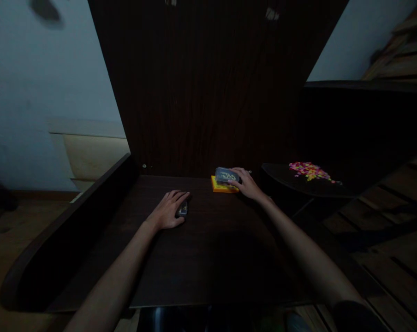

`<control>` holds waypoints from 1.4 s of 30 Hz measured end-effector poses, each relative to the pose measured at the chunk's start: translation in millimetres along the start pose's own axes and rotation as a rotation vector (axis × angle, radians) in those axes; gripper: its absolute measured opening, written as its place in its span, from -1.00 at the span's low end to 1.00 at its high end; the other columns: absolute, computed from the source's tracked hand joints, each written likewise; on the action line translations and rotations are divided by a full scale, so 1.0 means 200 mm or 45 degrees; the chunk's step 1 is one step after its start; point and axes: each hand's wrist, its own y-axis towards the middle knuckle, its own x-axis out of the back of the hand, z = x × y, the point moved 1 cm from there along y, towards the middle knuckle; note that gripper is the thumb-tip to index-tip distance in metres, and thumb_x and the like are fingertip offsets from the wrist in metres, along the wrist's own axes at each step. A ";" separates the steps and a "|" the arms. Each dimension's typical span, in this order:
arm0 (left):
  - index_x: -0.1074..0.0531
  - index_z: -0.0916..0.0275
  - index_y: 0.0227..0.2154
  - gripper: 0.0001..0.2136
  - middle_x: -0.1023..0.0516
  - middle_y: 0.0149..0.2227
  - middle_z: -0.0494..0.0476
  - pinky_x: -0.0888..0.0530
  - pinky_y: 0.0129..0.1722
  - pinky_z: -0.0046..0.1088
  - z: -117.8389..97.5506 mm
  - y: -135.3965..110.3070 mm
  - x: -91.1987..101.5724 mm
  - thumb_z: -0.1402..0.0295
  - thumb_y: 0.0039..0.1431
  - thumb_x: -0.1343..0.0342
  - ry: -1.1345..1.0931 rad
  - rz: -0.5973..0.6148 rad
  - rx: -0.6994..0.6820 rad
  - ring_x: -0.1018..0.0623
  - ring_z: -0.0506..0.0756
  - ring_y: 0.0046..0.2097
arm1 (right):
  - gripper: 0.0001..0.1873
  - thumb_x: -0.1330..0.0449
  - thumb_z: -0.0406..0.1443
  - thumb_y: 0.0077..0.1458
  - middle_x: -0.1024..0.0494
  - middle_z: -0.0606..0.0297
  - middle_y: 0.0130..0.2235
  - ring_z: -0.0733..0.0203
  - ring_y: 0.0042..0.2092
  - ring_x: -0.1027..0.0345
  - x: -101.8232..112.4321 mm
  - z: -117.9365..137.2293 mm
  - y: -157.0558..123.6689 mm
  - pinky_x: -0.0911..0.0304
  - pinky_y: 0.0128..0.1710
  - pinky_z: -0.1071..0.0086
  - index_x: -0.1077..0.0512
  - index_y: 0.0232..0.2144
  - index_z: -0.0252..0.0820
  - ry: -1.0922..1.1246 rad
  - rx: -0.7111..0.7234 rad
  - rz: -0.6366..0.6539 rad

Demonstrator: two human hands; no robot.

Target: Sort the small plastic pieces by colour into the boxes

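My left hand (169, 210) lies palm down on the dark wooden desk (208, 258), its fingers covering a small grey object (182, 210) that I cannot name. My right hand (247, 183) reaches further back and grips a clear plastic box (225, 175) holding small pale pieces. That box rests on a flat yellow-orange board (219, 186) near the desk's back panel. Both forearms stretch out from the near edge.
A tall dark back panel (208, 92) rises behind the desk, and a raised side board (73, 226) runs along its left. At the right, a dark round tray (298, 182) carries a heap of pink and yellow beads (310, 171). Wooden floorboards lie beyond.
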 end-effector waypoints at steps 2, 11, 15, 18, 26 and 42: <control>-0.04 0.23 0.29 -0.22 -0.24 0.25 0.29 -0.15 0.23 0.03 0.01 0.00 0.01 0.28 -0.03 -0.14 -0.013 0.019 0.056 -0.20 0.33 0.24 | -0.49 -0.11 -0.04 0.17 -0.37 0.09 0.08 -0.07 0.13 -0.21 0.00 -0.05 0.05 -0.12 0.15 -0.03 -0.34 0.11 -0.09 -0.039 -0.006 0.012; -0.10 0.24 0.26 -0.28 -0.29 0.20 0.29 -0.13 0.24 0.05 0.02 0.00 0.01 0.29 -0.02 -0.12 -0.076 0.076 0.129 -0.24 0.35 0.22 | -0.55 -0.10 -0.09 0.18 -0.34 0.10 0.10 -0.08 0.14 -0.22 -0.04 -0.15 0.13 -0.15 0.12 -0.02 -0.39 0.08 -0.08 -0.121 -0.076 0.045; -0.11 0.24 0.26 -0.28 -0.29 0.20 0.29 -0.10 0.27 0.01 0.03 0.00 -0.01 0.31 -0.02 -0.12 -0.132 0.054 0.097 -0.25 0.33 0.23 | -0.58 -0.11 -0.12 0.17 -0.32 0.11 0.09 -0.08 0.13 -0.22 -0.05 -0.17 0.14 -0.14 0.14 -0.03 -0.41 0.05 -0.06 -0.146 -0.064 0.049; -0.14 0.25 0.24 -0.29 -0.31 0.18 0.30 -0.12 0.27 0.00 0.03 0.00 -0.01 0.33 -0.04 -0.13 -0.176 0.026 0.093 -0.27 0.32 0.21 | -0.58 -0.11 -0.13 0.17 -0.32 0.10 0.08 -0.10 0.12 -0.21 -0.05 -0.18 0.14 -0.15 0.12 -0.04 -0.42 0.05 -0.05 -0.170 -0.042 0.046; -0.22 0.25 0.18 -0.37 -0.37 0.11 0.27 -0.15 0.26 -0.02 0.04 0.00 -0.01 0.36 -0.03 -0.12 -0.180 -0.017 0.088 -0.33 0.30 0.17 | -0.57 -0.08 -0.21 0.17 -0.33 0.09 0.10 -0.09 0.06 -0.22 -0.06 -0.20 0.13 -0.16 0.10 -0.06 -0.41 0.08 -0.09 -0.256 -0.017 0.009; -0.32 0.25 -0.07 -0.62 -0.42 -0.08 0.21 -0.30 0.16 -0.09 0.05 0.01 -0.01 0.34 -0.01 -0.09 -0.136 -0.053 0.122 -0.41 0.26 0.02 | -0.53 -0.07 -0.23 0.15 -0.33 0.11 0.07 -0.08 0.01 -0.20 -0.08 -0.16 0.14 -0.20 0.08 -0.04 -0.36 0.12 -0.05 -0.354 -0.113 0.030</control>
